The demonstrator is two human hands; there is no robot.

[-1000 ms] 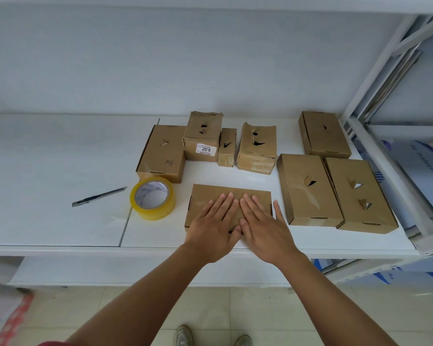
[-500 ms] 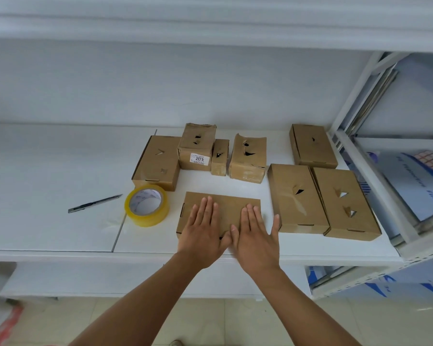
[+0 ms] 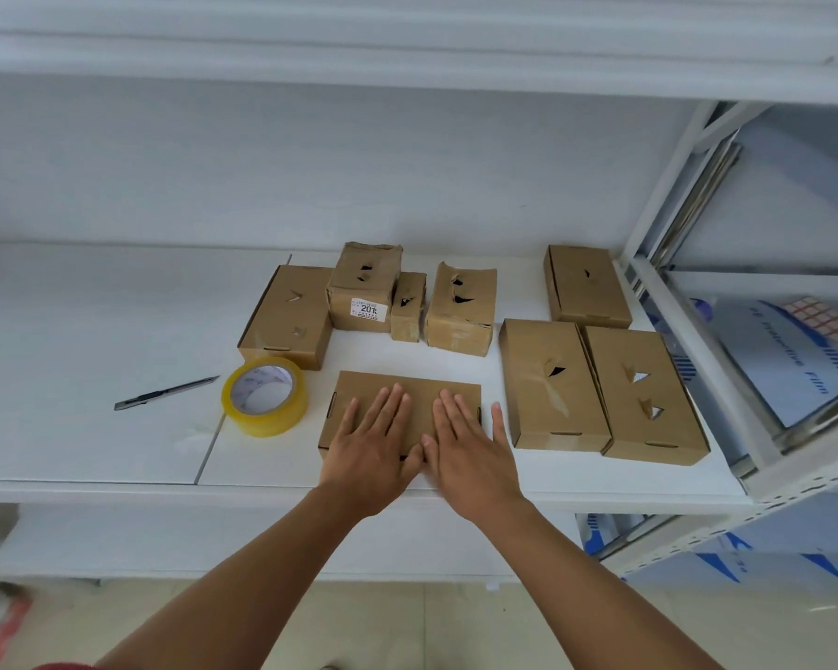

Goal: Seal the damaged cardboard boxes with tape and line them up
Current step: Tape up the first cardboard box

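Both hands lie flat, fingers straight, on the flat cardboard box (image 3: 407,403) near the worktop's (image 3: 93,331) front edge: the left hand (image 3: 373,452) on its left half, the right hand (image 3: 472,456) on its right half, thumbs touching, the right little finger spread past the box's right end. A white label (image 3: 369,309) on the crumpled box (image 3: 365,287) toward the back edge reads "201", with smaller print above it too blurred to read. Beside that box stand a narrow small box (image 3: 408,307) and a torn box (image 3: 461,309), each with holes; a pierced box (image 3: 289,314) lies to their left. Toward the right edge lie two torn boxes touching side by side (image 3: 550,384) (image 3: 644,394), with another (image 3: 586,285) behind them. A roll of clear tape (image 3: 264,396) sits just left of the pressed box, a utility knife (image 3: 165,393) beyond it; the worktop's left part is bare white. On the neighbouring rack to the right, a sheet (image 3: 789,360) bears blue writing, "Film" legible.
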